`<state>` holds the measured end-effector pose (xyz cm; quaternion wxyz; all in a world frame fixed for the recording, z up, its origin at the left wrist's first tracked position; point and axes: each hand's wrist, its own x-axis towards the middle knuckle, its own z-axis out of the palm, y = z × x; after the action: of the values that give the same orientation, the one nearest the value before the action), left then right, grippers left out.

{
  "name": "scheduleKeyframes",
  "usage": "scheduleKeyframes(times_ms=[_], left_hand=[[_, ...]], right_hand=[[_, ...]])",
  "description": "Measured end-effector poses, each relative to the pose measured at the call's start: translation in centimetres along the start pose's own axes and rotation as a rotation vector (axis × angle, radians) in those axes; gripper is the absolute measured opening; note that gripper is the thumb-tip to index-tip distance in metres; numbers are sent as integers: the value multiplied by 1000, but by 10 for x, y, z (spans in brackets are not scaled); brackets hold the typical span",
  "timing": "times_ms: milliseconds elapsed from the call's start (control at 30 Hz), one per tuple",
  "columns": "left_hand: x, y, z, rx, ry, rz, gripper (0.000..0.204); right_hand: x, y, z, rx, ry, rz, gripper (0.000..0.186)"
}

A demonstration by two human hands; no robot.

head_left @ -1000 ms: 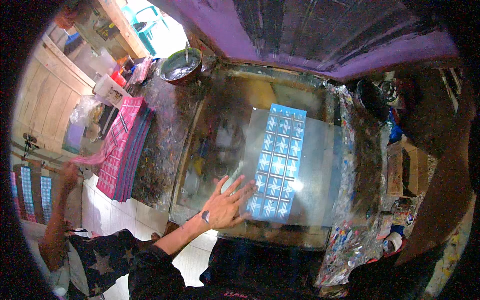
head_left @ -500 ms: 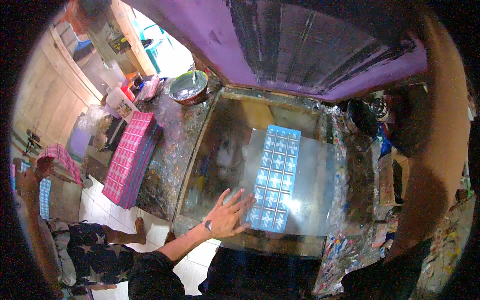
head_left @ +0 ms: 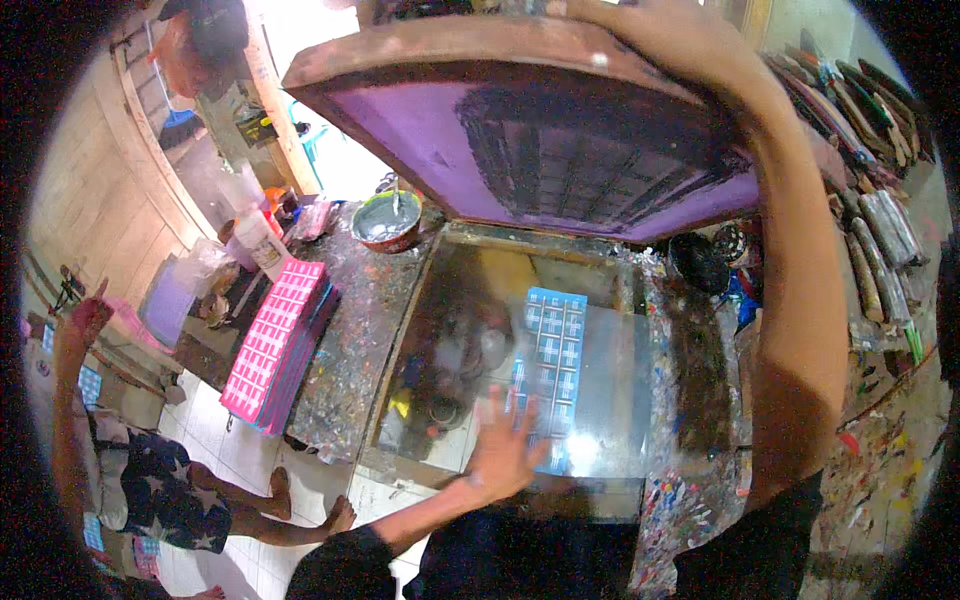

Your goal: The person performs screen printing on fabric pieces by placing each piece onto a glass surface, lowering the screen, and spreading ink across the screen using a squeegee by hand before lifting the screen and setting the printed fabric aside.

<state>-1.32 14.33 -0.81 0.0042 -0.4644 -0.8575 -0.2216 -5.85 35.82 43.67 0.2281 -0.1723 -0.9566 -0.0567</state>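
Note:
A blue plaid-patterned strip point(head_left: 556, 340) lies lengthwise on the glass tabletop point(head_left: 620, 390) in front of me. My left hand point(head_left: 503, 447) is open over the strip's near left side, fingers spread; I cannot tell if it presses on it. Above the far side of the glass, a wooden-framed printing screen point(head_left: 400, 140) with purple and dark mesh is tilted up. My right hand point(head_left: 650, 35) reaches high and grips the screen's upper wooden edge, partly cut off by the top of the view.
A stack of pink plaid pieces point(head_left: 275, 340) sits on the paint-stained bench to the left, near a bowl of grey liquid point(head_left: 386, 222). A black bowl point(head_left: 699, 262) and several worn squeegees point(head_left: 880, 240) are at right. Another person point(head_left: 170, 480) stands at far left.
My left hand has moved right, onto the strip's lower left side. The view has shifted, so the screen's top edge and my right hand now show. The other person's pink piece has dropped lower.

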Motion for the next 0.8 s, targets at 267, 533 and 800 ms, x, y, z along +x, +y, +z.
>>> scheduleKeyframes(times_ms=[267,533,800], left_hand=[[21,59,-133,-1581,397,-108,45],[-136,-29,-80,-1651,240,-722,52],[-144,-39,-43,-1634,148,-819,54]], right_hand=[[-112,-34,49,2,223,-60,62],[-296,-81,148,460,-326,-224,41],[-335,-44,231,223,-509,-348,35]])
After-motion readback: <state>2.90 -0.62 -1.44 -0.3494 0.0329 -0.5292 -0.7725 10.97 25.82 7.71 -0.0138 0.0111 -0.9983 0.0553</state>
